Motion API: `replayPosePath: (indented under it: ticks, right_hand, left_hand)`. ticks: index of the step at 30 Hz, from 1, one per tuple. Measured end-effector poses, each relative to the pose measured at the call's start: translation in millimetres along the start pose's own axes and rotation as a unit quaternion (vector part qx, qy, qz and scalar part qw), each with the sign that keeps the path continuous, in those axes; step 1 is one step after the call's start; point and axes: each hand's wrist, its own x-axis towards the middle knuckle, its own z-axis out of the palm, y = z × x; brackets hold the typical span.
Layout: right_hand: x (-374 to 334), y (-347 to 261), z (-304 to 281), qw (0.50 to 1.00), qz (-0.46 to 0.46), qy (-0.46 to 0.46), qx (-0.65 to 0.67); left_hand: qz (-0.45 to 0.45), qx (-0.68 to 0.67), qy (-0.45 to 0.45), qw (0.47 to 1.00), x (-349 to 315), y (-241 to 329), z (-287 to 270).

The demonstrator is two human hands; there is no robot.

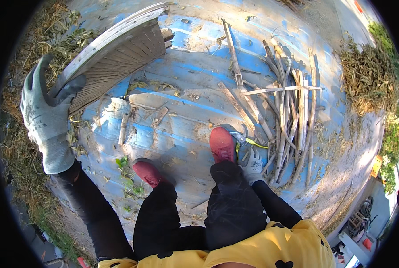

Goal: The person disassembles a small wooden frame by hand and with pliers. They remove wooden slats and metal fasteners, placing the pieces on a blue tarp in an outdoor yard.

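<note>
My left hand [45,105], in a pale grey work glove, grips the near end of a weathered wooden slatted panel [123,56]. The panel stands tilted, its light top rail curving away to the far left. Down beside my right shoe, my gloved right hand [253,167] is low with its fingers stretched toward the ground. Just ahead of its fingertips lies a pair of pruning shears [241,138] with yellow-green handles, jaws spread near the shoe's toe. The shears appear to rest on the ground, not in my grasp.
A pile of sticks and wooden strips [288,116] lies to the right on a blue, dirt-covered sheet [186,111]. Dry leaves [369,73] are heaped at the far right and along the left. Short wood pieces [123,127] and green sprigs [130,183] lie near my left foot.
</note>
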Motion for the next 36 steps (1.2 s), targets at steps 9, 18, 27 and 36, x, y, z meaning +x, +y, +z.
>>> replayPosePath:
  ticks: [9,18,27,36]
  right_hand:
    - [28.4,-5.6,36.8,0.987,0.022,-0.117,-0.106]
    - [37.6,0.2,-15.3,0.996,0.004,0.000,0.090]
    - [80.4,-46.7,-121.6,0.963,-0.070,-0.224,0.135]
    - [83.4,-83.5,-38.2,0.957,-0.214,-0.189,0.051]
  left_hand:
    - [-0.029,-0.024,0.034,0.999,-15.3,27.4,-3.3]
    - [-0.075,0.079,0.041,0.993,-38.7,9.6,-6.7]
    - [-0.085,0.042,0.053,0.994,-51.7,10.1,-11.3]
    - [-0.089,0.045,0.011,0.995,-34.2,16.1,-23.5]
